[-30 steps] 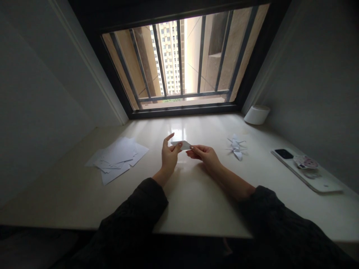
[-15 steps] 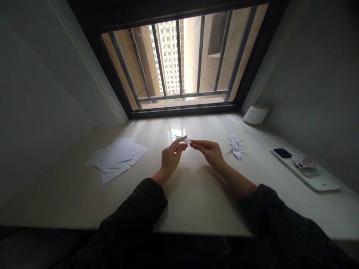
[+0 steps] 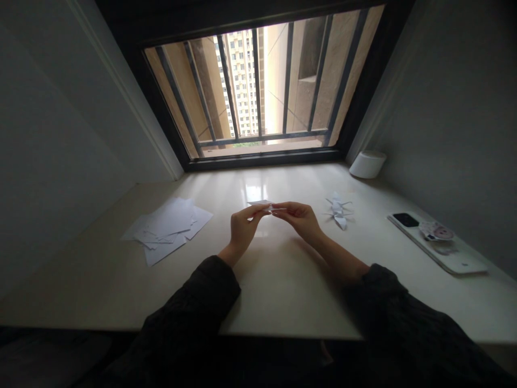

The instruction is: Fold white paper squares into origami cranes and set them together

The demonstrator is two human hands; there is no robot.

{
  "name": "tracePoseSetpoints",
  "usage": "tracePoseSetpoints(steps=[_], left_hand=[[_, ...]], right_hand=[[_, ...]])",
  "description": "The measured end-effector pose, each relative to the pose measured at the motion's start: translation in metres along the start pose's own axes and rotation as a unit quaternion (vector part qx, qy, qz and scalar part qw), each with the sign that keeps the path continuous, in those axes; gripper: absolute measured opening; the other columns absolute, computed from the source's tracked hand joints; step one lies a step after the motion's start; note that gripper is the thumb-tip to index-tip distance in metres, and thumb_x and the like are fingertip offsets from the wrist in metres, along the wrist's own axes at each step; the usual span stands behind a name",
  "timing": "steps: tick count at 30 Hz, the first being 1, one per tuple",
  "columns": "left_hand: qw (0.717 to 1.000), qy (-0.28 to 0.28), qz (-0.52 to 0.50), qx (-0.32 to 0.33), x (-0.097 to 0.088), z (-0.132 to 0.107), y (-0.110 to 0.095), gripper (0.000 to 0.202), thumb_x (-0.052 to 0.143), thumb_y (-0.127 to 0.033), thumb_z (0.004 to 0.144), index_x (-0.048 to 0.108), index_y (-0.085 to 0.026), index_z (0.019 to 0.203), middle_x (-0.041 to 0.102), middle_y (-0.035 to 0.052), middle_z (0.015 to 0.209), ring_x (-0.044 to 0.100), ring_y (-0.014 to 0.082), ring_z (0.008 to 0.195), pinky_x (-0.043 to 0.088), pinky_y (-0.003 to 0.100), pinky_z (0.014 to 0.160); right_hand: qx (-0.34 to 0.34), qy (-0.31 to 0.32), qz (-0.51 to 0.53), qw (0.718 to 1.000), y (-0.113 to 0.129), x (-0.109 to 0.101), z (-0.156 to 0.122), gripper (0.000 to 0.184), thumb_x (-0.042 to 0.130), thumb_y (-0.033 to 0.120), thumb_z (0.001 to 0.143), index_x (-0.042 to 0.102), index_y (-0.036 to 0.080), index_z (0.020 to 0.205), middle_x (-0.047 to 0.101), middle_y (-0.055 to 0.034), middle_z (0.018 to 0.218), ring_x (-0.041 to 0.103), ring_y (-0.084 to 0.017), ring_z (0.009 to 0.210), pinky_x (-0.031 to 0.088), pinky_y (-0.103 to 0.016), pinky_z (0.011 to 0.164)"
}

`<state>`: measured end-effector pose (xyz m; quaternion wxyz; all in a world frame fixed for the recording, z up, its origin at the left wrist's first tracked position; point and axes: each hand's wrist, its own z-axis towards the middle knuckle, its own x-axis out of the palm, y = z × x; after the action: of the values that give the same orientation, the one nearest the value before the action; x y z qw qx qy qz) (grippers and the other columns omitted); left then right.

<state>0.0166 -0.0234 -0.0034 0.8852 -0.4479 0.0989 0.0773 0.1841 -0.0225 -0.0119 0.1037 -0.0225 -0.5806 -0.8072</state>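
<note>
Between my hands, just above the pale ledge, is a small folded piece of white paper (image 3: pixel 258 202), its pointed end showing past my left fingers. My left hand (image 3: pixel 243 225) pinches it with thumb and fingers from the left. From the right, my right hand (image 3: pixel 298 214) pinches the same paper, and the fingertips of both hands meet. The part under the fingers is hidden. To the right of my right hand lie folded paper cranes (image 3: pixel 338 210), set close together in a row.
A loose pile of white paper sheets (image 3: pixel 165 223) lies at left. A phone (image 3: pixel 460 261) with a round grip (image 3: pixel 438 231) rests at right. A white cylindrical object (image 3: pixel 367 164) stands in the back right corner by the barred window (image 3: pixel 262 91). The ledge's front edge (image 3: pixel 291 337) is near me.
My left fingers have come down and closed on the folded paper beside my right fingertips. The paper is turned, so one flat point now shows instead of split tips.
</note>
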Motion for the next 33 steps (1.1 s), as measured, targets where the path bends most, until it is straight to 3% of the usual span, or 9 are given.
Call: tracePoseSetpoints(steps=[8,16,22,33], left_hand=[[0.999,-0.012,-0.033,-0.024,0.003,0.001,0.006,0.015,0.069,-0.030,0.076,0.074,-0.024,0.089,0.074,0.0028,0.089,0.069,0.0203,0.084,0.054,0.035,0.080],[0.990,-0.035,-0.105,-0.090,0.011,0.000,0.009,0.020,0.070,-0.032,0.074,0.074,-0.021,0.090,0.074,0.0051,0.090,0.068,0.0201,0.085,0.054,0.037,0.082],[0.986,-0.042,-0.126,-0.101,0.010,0.002,0.011,0.022,0.074,-0.031,0.069,0.074,-0.020,0.088,0.073,0.0059,0.090,0.068,0.0202,0.086,0.053,0.036,0.082],[0.988,-0.077,-0.106,-0.083,0.009,0.003,0.002,0.019,0.074,-0.031,0.070,0.075,-0.022,0.087,0.074,0.0033,0.090,0.069,0.0207,0.085,0.054,0.037,0.083]], right_hand=[[-0.015,-0.040,-0.068,0.997,0.004,0.000,-0.001,0.018,0.077,0.035,0.065,0.076,0.025,0.080,0.075,-0.0030,0.081,0.070,-0.024,0.080,0.054,-0.039,0.079],[-0.011,-0.055,-0.094,0.994,-0.001,-0.002,0.000,0.020,0.078,0.037,0.064,0.076,0.024,0.080,0.075,-0.0034,0.081,0.069,-0.024,0.078,0.053,-0.036,0.073],[-0.005,-0.069,-0.102,0.992,-0.003,-0.001,-0.001,0.024,0.079,0.038,0.062,0.076,0.023,0.080,0.075,-0.0033,0.079,0.069,-0.023,0.074,0.053,-0.035,0.070],[0.013,-0.073,-0.023,0.997,0.007,0.007,-0.002,0.032,0.079,0.040,0.060,0.075,0.023,0.087,0.075,-0.0036,0.083,0.069,-0.022,0.079,0.054,-0.039,0.080]])
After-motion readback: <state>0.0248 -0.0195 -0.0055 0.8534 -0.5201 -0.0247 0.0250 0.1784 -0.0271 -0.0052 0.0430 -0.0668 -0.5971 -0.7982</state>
